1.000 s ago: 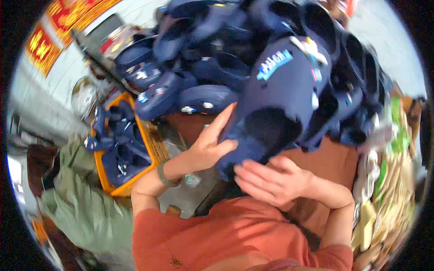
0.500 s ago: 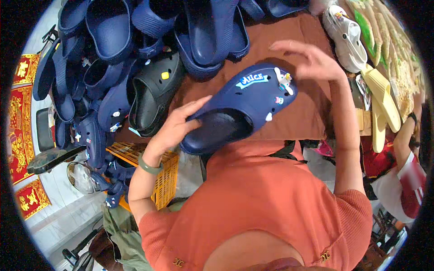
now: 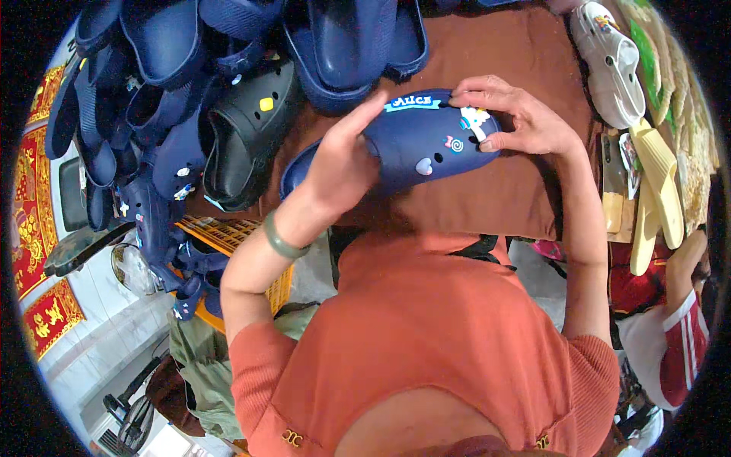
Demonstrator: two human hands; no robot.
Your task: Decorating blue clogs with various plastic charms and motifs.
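navy clog (image 3: 415,145) now turned top-up (charms showing), right hand (image 3: 518,118) on toe.

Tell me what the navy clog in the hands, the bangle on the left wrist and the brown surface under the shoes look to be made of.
Navy clog: likely moulded foam or rubber, matte, one seamless piece with punched holes. Green bangle: smooth and glossy, perhaps jade, glass or plastic; cannot tell which. Brown surface: looks like soft cloth, dull, no shine.
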